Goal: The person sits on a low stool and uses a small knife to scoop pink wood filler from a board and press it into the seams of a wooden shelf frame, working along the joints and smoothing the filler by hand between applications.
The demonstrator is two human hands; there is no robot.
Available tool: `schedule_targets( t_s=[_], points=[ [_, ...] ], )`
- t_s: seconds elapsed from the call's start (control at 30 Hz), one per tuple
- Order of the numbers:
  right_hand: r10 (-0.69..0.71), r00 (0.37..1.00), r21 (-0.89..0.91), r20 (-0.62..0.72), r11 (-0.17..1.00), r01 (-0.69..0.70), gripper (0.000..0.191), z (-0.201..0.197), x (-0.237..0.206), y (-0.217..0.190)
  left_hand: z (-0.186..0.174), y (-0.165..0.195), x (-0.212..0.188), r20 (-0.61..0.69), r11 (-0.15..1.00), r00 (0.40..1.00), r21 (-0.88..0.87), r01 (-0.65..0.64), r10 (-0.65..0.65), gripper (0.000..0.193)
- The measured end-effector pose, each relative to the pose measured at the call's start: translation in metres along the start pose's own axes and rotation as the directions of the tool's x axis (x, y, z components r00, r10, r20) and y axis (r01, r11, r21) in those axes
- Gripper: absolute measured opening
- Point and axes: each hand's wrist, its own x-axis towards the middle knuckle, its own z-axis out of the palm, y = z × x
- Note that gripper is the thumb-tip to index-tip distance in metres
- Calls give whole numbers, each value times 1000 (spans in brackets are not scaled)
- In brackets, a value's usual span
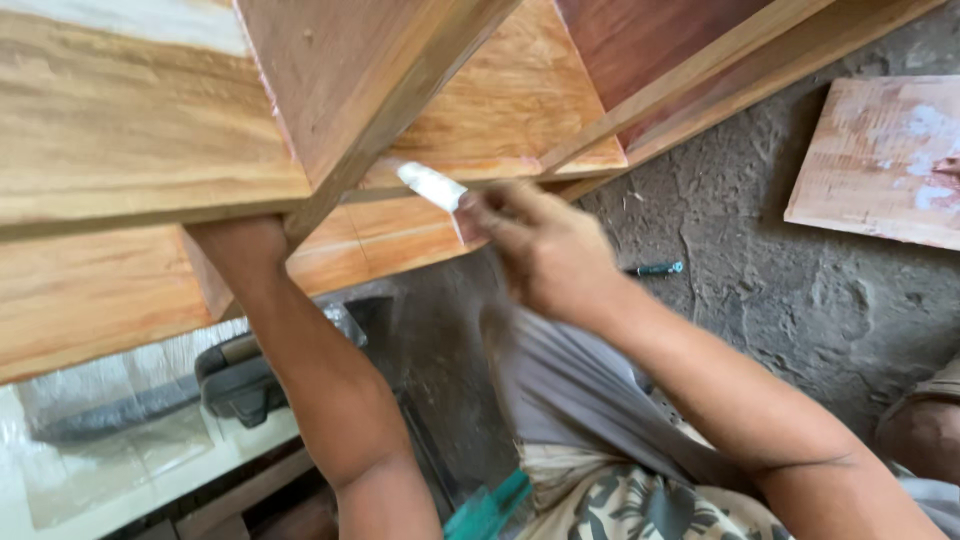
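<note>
- The small white piece (pixel 432 186), pale and flat, looks like a folded scrap of abrasive paper or a putty blade; which of the two cannot be told. It lies against the lower edge of the wooden frame (pixel 150 130), at the joint where an upright board meets the long rail.
- The right hand (pixel 545 250) pinches the near end of that white piece between thumb and fingertips, the fingers curled together. The piece sticks out up and to the left of the hand, its long axis slanting along the rail's edge.
- The left hand (pixel 245 250) is just to the left of the white piece and under the frame. Its fingers are hidden behind the wood, so I cannot tell whether they are gripping or only pressing up.
- The right hand is the one on the piece; the left hand is near it but apart.
- Beyond the right hand, a small teal-handled tool (pixel 655 268) lies on the rough concrete floor (pixel 780 290).
- Further right lies a loose plank (pixel 880 160) with white smears.
- Below the left forearm sits a dark power tool (pixel 240 380) on a pale surface.
</note>
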Motion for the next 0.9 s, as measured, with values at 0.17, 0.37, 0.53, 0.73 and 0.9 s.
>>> schedule_targets(
  t_s=[0.17,0.37,0.53,0.73,0.9],
  points=[
    [50,998,155,-32,987,-44,37,-2,-5,-5,-2,-8,-3,-38,979,989,151,-135,142,58],
    [50,999,149,-16,988,-47,32,3,-8,2,-2,-8,-2,-3,998,999,-49,41,-41,49],
    [155,987,264,36,951,-159,36,-5,-5,11,0,-4,1,-30,999,999,12,-36,36,53],
    [113,993,365,42,923,-120,38,6,-7,-26,-2,4,-2,-14,998,999,-41,43,-44,54],
    [219,969,425,109,871,-245,40,-9,5,-12,1,10,-2,28,994,998,98,-57,55,50]
  ],
)
